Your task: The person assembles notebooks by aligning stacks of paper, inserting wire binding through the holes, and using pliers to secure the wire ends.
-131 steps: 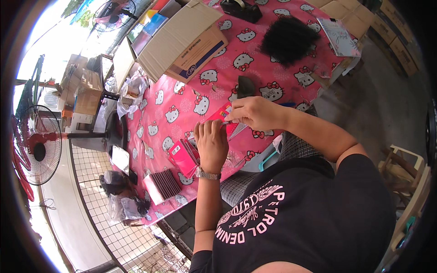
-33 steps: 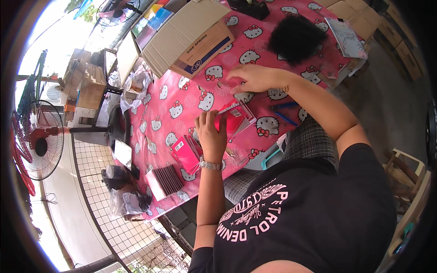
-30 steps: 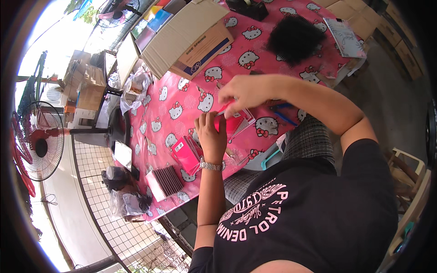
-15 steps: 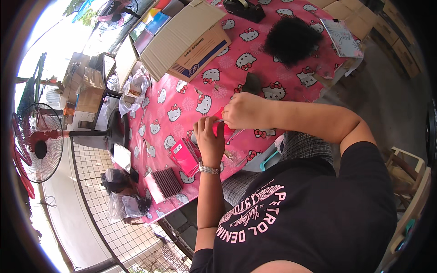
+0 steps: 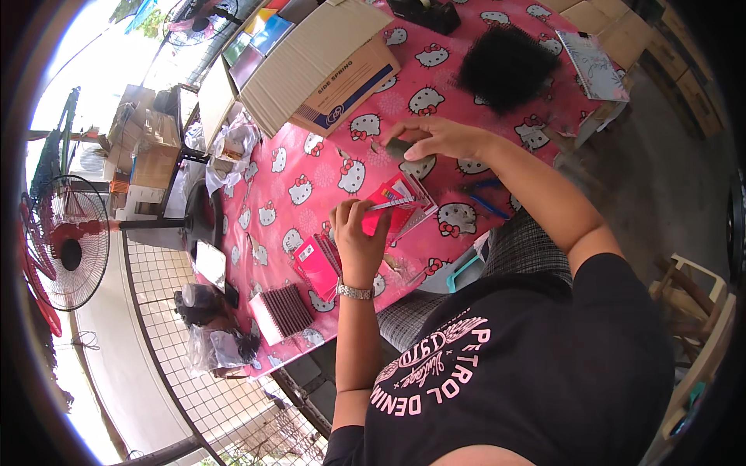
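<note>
My left hand (image 5: 359,225) is closed over the near end of a thin, light rod-like strip (image 5: 395,203), which lies across a pink-covered notebook (image 5: 401,221) on the table. Whether those fingers also grip the notebook is hidden. Farther off, my right hand (image 5: 439,141) reaches over a small dark grey-green piece (image 5: 401,149), its thumb and fingers closed about it; what the piece is cannot be made out. Beside my left wrist lie more pink notebooks (image 5: 318,268). A stack of notebooks with dark spiral edges (image 5: 281,314) sits nearer the table's left corner.
A pink patterned cloth (image 5: 322,175) covers the table. An open cardboard box (image 5: 342,85) stands at the back, near a tape dispenser (image 5: 426,14). Black tangled coils (image 5: 509,68) and a white spiral notebook (image 5: 592,66) lie far right. A blue tool (image 5: 489,200) rests below my right forearm.
My right hand has left the pink notebook beside my left hand and moved away to the dark grey-green piece. The notebook and strip now show more fully. My left hand stays nearly still.
</note>
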Available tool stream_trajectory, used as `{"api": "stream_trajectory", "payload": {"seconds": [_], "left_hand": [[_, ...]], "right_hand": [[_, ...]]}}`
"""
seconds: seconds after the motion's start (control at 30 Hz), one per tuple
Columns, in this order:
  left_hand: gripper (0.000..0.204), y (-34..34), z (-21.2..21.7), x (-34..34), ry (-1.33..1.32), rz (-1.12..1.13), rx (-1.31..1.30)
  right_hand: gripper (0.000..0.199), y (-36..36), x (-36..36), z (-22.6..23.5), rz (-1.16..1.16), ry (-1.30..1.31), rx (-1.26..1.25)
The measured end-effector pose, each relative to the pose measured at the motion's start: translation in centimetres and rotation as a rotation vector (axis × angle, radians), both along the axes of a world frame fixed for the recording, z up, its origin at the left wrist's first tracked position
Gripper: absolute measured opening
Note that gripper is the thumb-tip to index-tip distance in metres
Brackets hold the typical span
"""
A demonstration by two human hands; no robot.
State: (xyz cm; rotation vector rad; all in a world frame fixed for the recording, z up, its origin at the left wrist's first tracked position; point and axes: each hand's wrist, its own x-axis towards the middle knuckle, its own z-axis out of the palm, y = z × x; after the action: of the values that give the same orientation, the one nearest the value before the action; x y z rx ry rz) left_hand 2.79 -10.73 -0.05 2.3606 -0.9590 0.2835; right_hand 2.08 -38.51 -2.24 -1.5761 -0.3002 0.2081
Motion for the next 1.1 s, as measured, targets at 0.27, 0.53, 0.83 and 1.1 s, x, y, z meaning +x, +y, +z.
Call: {"api": "stream_trajectory", "payload": {"seconds": [0.27,0.53,0.83,1.1], "left_hand": [[0.033,-0.3,1.2,0.2,-0.048,-0.071,0.000],[0.032,1.9,0.8,1.3,0.108,-0.015,-0.011],[0.027,1.6,1.4,1.6,0.346,-0.046,-0.092],[0.027,2.0,0.7,2.1,0.377,-0.034,-0.135]], "right_hand": [[0.050,1.6,0.3,3.7,0.403,0.127,0.097],[0.048,2.8,1.8,4.7,0.428,0.045,-0.113],[0.051,3.8,3.1,3.1,0.450,0.234,0.436],[0.044,0.1,3.5,-1.3,-0.202,-0.033,-0.786]]}}
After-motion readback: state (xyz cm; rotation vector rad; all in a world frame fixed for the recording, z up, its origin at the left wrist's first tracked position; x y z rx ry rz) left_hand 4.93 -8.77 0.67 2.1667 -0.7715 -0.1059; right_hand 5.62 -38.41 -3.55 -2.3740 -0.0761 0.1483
